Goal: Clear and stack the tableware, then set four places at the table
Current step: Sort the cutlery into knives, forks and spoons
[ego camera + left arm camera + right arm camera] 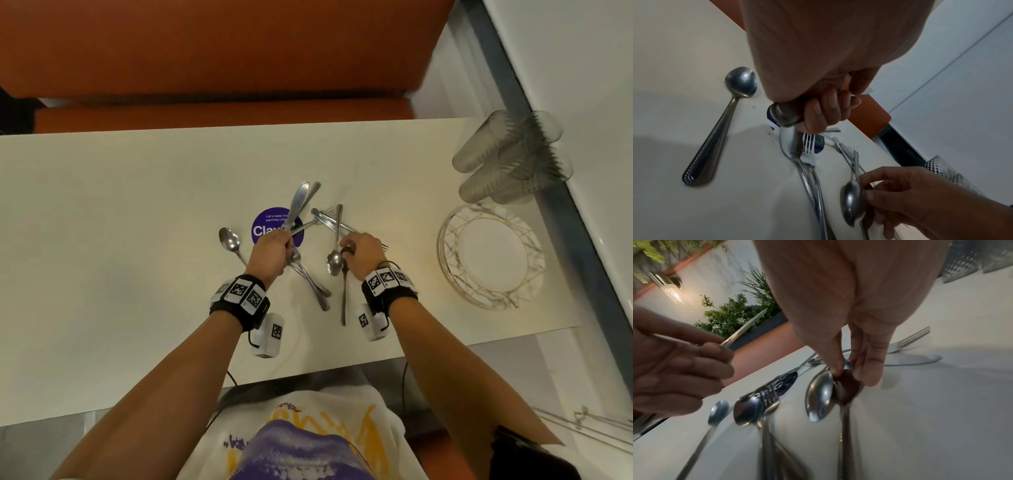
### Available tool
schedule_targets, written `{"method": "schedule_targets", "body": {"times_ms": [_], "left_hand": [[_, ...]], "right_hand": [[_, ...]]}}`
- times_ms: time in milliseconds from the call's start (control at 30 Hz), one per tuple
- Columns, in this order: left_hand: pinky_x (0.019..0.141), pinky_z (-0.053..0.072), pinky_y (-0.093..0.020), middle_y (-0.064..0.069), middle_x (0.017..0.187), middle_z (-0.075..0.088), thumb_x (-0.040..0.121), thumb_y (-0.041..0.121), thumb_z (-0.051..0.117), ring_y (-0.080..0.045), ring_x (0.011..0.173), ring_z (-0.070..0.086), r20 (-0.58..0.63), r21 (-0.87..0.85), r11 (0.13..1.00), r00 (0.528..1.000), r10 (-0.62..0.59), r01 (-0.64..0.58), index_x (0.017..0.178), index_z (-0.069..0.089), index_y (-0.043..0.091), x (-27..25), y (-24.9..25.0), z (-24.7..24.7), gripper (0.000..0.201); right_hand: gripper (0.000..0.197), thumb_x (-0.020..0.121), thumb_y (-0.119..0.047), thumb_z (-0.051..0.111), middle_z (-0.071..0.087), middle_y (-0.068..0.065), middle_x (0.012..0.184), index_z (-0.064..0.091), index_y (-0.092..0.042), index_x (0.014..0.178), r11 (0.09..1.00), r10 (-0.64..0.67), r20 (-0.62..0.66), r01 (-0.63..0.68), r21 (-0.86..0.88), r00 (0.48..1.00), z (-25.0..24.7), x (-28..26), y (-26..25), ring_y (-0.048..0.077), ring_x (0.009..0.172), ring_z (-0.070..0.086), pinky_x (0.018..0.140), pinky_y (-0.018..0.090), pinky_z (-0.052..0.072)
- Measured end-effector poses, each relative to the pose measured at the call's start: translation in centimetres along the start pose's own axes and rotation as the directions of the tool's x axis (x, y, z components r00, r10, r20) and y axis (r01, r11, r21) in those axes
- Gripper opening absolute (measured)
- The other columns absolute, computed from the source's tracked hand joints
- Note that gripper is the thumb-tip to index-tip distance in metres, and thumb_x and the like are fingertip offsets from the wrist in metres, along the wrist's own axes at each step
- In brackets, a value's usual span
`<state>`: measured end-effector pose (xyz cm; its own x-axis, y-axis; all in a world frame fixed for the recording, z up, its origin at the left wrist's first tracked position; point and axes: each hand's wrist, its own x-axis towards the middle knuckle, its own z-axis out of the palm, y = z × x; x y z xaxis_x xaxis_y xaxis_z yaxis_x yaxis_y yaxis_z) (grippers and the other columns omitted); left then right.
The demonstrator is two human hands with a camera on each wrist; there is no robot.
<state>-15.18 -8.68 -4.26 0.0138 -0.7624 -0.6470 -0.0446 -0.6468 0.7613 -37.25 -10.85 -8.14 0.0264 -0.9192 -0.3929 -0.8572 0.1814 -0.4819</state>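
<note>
The table (137,205) under my hands is a pale cream white. The knives (298,202) I grip are shiny silver steel. The spoon (230,240) lying to my left is silver too, its handle edged with a row of tiny beads. A round sticker (265,222) on the table is deep purple with white lettering. The plates (489,257) are white, marbled with grey veins and crossed by thin gold lines. The glasses (507,157) are smoky grey with a dotted texture. The bench (205,51) beyond is burnt orange. My wristbands (239,294) are black, carrying white squares with black checker markings.
</note>
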Motion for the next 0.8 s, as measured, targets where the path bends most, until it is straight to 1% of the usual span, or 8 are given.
{"method": "schedule_targets", "body": {"times_ms": [100,167,200,333,400,567,733,800], "left_hand": [[0.049,0.027,-0.026,0.011,0.051,0.049,0.105,0.029,0.042,-0.008,0.045,0.039,-0.001,0.003,1.000,1.000,0.009,-0.009,0.068,0.047,0.020,-0.2,0.1,0.1,0.038],[0.049,0.028,-0.025,0.011,0.052,0.048,0.106,0.028,0.042,-0.009,0.047,0.038,0.005,0.013,1.000,1.000,0.020,-0.020,0.069,0.047,0.020,-0.1,-0.1,0.0,0.038],[0.049,0.028,-0.025,0.010,0.053,0.048,0.105,0.029,0.042,-0.009,0.048,0.037,0.010,0.012,1.000,1.000,0.021,-0.021,0.069,0.047,0.020,-0.1,-0.2,-0.1,0.037],[0.048,0.029,-0.023,0.010,0.053,0.051,0.106,0.030,0.042,-0.005,0.044,0.039,0.017,0.001,1.000,1.000,0.019,-0.019,0.071,0.048,0.021,-0.2,-0.3,-0.3,0.037],[0.049,0.028,-0.024,0.010,0.053,0.051,0.106,0.030,0.042,-0.006,0.045,0.037,0.015,-0.002,1.000,1.000,0.015,-0.015,0.070,0.049,0.021,-0.1,-0.5,-0.4,0.037],[0.050,0.026,-0.026,0.009,0.051,0.049,0.105,0.028,0.044,-0.010,0.048,0.035,0.008,-0.027,1.000,1.000,-0.012,0.012,0.069,0.048,0.020,0.2,-0.6,-0.3,0.037],[0.050,0.027,-0.026,0.008,0.053,0.049,0.105,0.030,0.044,-0.010,0.047,0.035,0.008,-0.015,1.000,1.000,-0.011,0.011,0.069,0.050,0.020,0.4,-0.9,-0.3,0.038],[0.049,0.028,-0.026,0.008,0.053,0.049,0.105,0.030,0.044,-0.008,0.045,0.036,0.015,-0.024,1.000,1.000,-0.015,0.015,0.068,0.050,0.020,0.4,-0.7,-0.3,0.039]], "right_hand": [[0.030,0.095,-0.009,0.060,0.065,0.008,0.125,0.070,-0.017,0.122,0.996,-0.090,0.082,0.091,-0.008,0.993,0.7,0.0,-1.0,0.024,0.116,0.060,0.102,0.029,0.043],[0.034,0.095,-0.009,0.058,0.062,0.008,0.128,0.068,-0.023,0.124,0.993,-0.118,0.135,0.119,0.003,0.984,0.9,-0.1,-1.1,0.024,0.115,0.059,0.100,0.029,0.042],[0.033,0.095,-0.009,0.057,0.062,0.008,0.125,0.069,-0.024,0.122,0.993,-0.122,0.108,0.122,0.003,0.987,0.9,-0.1,-1.0,0.024,0.113,0.059,0.100,0.031,0.044],[0.020,0.095,-0.010,0.060,0.061,0.012,0.114,0.070,-0.011,0.112,0.999,0.002,-0.090,-0.005,-0.038,0.996,0.0,0.5,0.4,0.029,0.103,0.062,0.090,0.033,0.050],[0.022,0.093,-0.014,0.066,0.058,0.012,0.117,0.069,-0.008,0.114,0.994,0.061,-0.082,-0.068,-0.088,0.995,-0.3,0.8,1.1,0.029,0.104,0.061,0.090,0.034,0.051],[0.017,0.092,-0.013,0.069,0.060,0.013,0.114,0.071,-0.005,0.106,0.984,0.076,-0.073,-0.086,-0.157,0.995,-0.2,1.1,1.3,0.029,0.105,0.061,0.092,0.035,0.051],[0.027,0.098,-0.019,0.059,0.057,0.014,0.123,0.062,-0.003,0.118,0.952,0.062,0.009,-0.057,-0.302,0.998,-0.4,1.1,0.8,0.029,0.117,0.054,0.101,0.037,0.045],[0.028,0.097,-0.023,0.058,0.057,0.013,0.123,0.061,-0.005,0.119,0.939,0.065,0.034,-0.049,-0.340,0.997,-0.7,1.2,0.7,0.030,0.117,0.053,0.100,0.038,0.046]]}}
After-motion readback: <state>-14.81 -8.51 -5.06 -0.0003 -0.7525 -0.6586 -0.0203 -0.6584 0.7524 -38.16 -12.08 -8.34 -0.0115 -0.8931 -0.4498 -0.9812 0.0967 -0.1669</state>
